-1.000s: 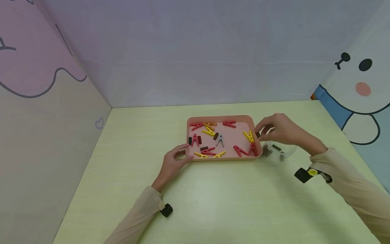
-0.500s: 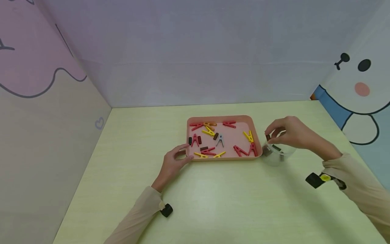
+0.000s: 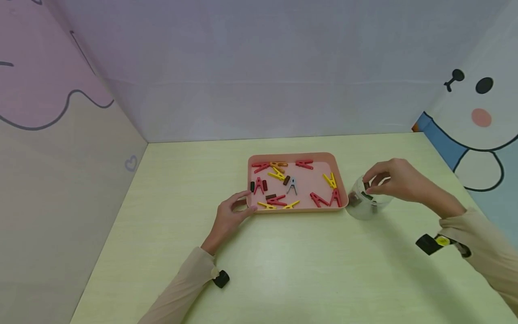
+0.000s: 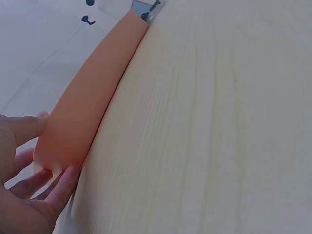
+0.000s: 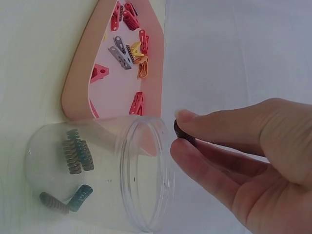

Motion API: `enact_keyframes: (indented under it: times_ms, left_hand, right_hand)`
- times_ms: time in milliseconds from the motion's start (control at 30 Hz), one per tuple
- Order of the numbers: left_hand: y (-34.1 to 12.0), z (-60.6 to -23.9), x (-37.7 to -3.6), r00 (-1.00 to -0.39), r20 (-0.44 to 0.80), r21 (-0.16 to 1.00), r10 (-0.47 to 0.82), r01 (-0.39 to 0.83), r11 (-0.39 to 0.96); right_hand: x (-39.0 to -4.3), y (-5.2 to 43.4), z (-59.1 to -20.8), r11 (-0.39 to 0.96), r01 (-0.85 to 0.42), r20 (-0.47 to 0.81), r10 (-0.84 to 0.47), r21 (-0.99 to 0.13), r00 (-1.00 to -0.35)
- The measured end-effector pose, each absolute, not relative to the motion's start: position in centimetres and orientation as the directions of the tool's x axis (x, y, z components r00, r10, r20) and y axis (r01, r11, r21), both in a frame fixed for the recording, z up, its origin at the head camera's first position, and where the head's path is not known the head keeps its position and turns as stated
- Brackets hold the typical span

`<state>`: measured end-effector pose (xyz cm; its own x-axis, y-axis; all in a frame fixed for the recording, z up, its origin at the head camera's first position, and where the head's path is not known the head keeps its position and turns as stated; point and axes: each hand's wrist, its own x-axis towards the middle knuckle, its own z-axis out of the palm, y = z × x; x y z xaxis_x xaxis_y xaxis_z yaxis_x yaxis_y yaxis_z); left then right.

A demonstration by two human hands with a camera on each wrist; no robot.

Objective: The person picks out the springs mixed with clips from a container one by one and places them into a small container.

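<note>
My left hand (image 3: 231,217) holds the front left corner of a pink tray (image 3: 297,211), its thumb and fingers around the wall in the left wrist view. Clothespins lie in the tray, among them red pegs (image 3: 317,199), yellow pegs (image 3: 330,181) and a grey one (image 5: 121,52). Between thumb and forefinger my right hand (image 3: 398,181) pinches a small dark ribbed piece (image 5: 184,133). That hand is at the mouth of a clear round jar (image 5: 105,183). Inside the jar lie several similar ribbed pieces (image 5: 72,157), brown and teal.
Both the tray and the jar stand on a pale wooden table (image 3: 295,265), the jar close to the tray's right side. A plain wall (image 3: 259,90) rises behind the table. Cartoon-printed panels (image 3: 481,148) flank it.
My right hand has moved right from the tray's right edge to the jar's mouth, carrying the small ribbed piece. My left hand and the tray have stayed put.
</note>
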<state>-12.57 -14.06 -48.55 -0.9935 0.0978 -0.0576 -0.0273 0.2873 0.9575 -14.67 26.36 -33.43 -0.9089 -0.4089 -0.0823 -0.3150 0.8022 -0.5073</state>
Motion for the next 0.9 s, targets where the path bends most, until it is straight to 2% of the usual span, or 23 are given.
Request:
enact_keyframes:
  times_ms: [467, 900]
  left_hand:
    - [-14.1, -48.6, -12.5, -0.994, -0.056, 0.956, 0.093, -0.026, 0.293]
    - [-14.0, -48.7, -12.6, -0.994, -0.055, 0.952, 0.090, -0.025, 0.304]
  right_hand:
    - [-14.1, 26.9, -34.1, 0.808, -0.289, -0.116, -0.399, -0.513, -0.910]
    - [-13.8, 27.2, -34.8, 0.796, -0.325, -0.110, -0.435, -0.510, -0.894]
